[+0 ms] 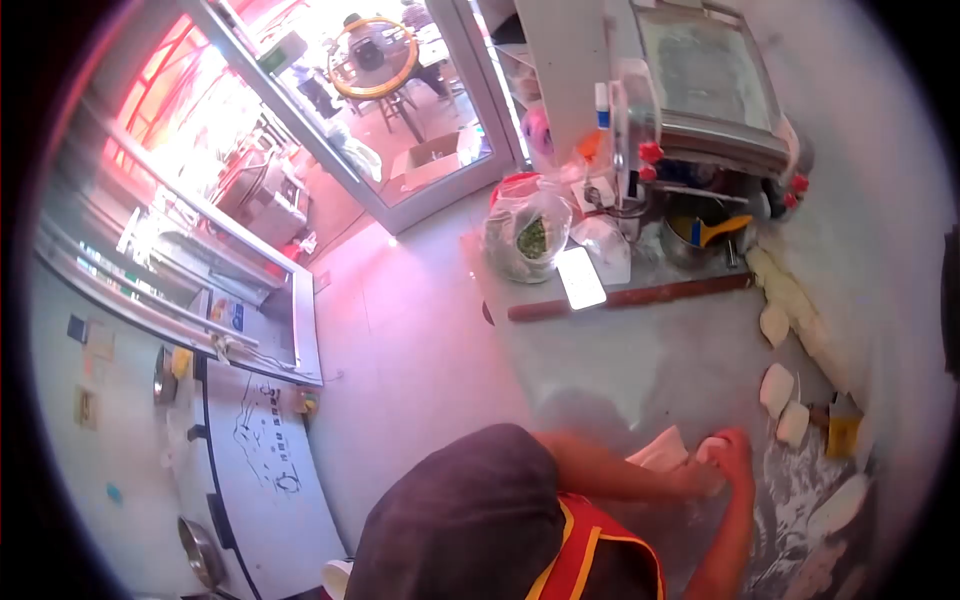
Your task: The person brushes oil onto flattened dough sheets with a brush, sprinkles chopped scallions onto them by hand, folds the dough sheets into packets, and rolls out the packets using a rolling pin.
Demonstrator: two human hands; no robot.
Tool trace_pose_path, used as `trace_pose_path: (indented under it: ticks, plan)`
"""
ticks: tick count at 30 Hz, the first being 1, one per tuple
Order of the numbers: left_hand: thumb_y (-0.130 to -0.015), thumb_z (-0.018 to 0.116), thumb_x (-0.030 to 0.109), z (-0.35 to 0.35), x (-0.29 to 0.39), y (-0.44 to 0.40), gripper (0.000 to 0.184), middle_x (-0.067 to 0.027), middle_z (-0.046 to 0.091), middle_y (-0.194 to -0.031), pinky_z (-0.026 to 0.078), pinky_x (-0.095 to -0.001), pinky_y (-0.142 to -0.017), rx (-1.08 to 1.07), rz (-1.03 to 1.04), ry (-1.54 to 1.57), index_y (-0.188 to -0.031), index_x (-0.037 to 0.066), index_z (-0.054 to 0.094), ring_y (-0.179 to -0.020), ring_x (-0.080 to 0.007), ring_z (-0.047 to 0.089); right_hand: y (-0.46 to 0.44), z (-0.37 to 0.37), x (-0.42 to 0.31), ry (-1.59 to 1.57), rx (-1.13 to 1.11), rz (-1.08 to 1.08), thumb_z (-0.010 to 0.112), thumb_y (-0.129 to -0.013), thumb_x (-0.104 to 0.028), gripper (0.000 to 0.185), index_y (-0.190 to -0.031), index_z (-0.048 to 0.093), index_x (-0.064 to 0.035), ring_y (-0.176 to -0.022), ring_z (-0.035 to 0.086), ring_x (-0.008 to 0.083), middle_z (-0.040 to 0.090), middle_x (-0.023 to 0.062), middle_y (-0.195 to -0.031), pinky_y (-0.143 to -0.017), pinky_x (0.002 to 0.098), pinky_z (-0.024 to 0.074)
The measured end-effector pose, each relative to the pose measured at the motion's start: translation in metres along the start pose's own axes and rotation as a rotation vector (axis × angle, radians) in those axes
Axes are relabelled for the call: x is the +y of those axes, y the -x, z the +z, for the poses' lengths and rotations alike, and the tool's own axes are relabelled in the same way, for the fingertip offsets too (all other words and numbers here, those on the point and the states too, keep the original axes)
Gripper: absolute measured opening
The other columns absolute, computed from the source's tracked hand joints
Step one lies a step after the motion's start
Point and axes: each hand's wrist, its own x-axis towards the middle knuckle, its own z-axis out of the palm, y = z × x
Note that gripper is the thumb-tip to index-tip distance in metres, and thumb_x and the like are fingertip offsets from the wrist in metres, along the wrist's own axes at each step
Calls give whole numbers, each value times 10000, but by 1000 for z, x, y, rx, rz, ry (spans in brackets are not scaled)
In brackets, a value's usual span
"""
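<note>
Curling around a small pale dough piece (712,449), the fingers of the right hand (736,452) look mostly closed; the left hand (708,480) is close against it, but how far its fingers are open I cannot tell. Pulling unevenly between them could tear the piece or thin one side. Just left of them, a flat dough strip (661,452) lies on the tabletop (650,372), near enough for the left forearm (615,468) to drag or crease it. Farther right, two dough rounds (776,390) (793,424) lie close together and might stick if nudged; a yellow object (843,432) beside them could dent one if knocked. Beyond, the white-screened phone (582,279) overlaps the red-brown rod (665,295), so a rolling rod might tip it. At the upper centre, the plastic bag of greens (532,238) could spill if snagged.
</note>
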Motion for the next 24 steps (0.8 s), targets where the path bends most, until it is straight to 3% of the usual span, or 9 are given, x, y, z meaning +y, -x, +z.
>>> trace_pose_path:
  ticks: [1,3,6,12,13,15,18,21,24]
  plan:
    - [-864,561,112,-1,-3,-6,84,-38,536,-838,451,-285,-649,38,-24,-9,-930,68,589,-761,-136,548,3,-8,3,-179,46,342,681,-707,-148,286,-947,628,-1,-761,606,219,615,126,-827,-717,397,506]
    - [-857,574,132,-18,-6,-19,100,-51,549,-844,457,-301,-657,181,-85,-172,-926,64,598,-766,-157,559,32,-6,57,-120,504,321,675,-766,-200,306,-999,617,-10,-741,593,218,603,124,-828,-677,380,509]
    - [-847,594,162,-43,-27,-47,128,-72,569,-853,466,-325,-669,358,-219,-607,-919,57,613,-772,-188,576,109,12,99,-411,571,575,659,-846,-288,327,-985,605,3,-770,588,206,607,129,-859,-663,343,501]
    - [-827,634,221,-58,-72,-92,194,-112,610,-870,485,-373,-693,320,-430,-1406,-905,44,642,-786,-250,610,137,11,-27,-637,805,452,633,-888,-244,297,-942,557,38,-770,535,129,568,100,-837,-654,272,452]
    - [-824,641,231,-57,-78,-96,205,-119,617,-873,488,-381,-697,303,-449,-1477,-903,42,647,-788,-260,616,126,5,-35,-626,822,406,629,-895,-236,294,-935,549,44,-770,526,116,562,96,-833,-652,261,444]
    - [-817,654,251,-54,-85,-105,228,-132,630,-878,494,-397,-705,270,-475,-1580,-898,38,656,-793,-281,627,111,25,126,-277,680,201,675,-873,-178,214,-891,549,-6,-676,532,153,553,69,-803,-583,318,447]
    - [-807,674,281,-55,-88,-112,264,-152,650,-887,503,-421,-717,227,-510,-1670,-892,31,671,-799,-312,644,85,2,76,-260,508,590,635,-881,-122,190,-797,505,-13,-651,511,149,544,50,-754,-590,324,441]
    - [-795,677,285,-61,-99,-112,278,-175,654,-892,500,-443,-759,141,-472,-1678,-914,34,676,-843,-331,648,98,-15,68,-370,269,628,623,-883,-109,154,-840,531,6,-698,520,161,548,43,-763,-645,341,442]
    - [-806,655,302,-60,-115,-94,295,-187,652,-887,493,-455,-799,148,-267,-1635,-945,44,678,-884,-323,648,125,-5,37,-153,507,409,635,-893,-150,198,-974,604,27,-759,606,212,635,64,-848,-690,364,488]
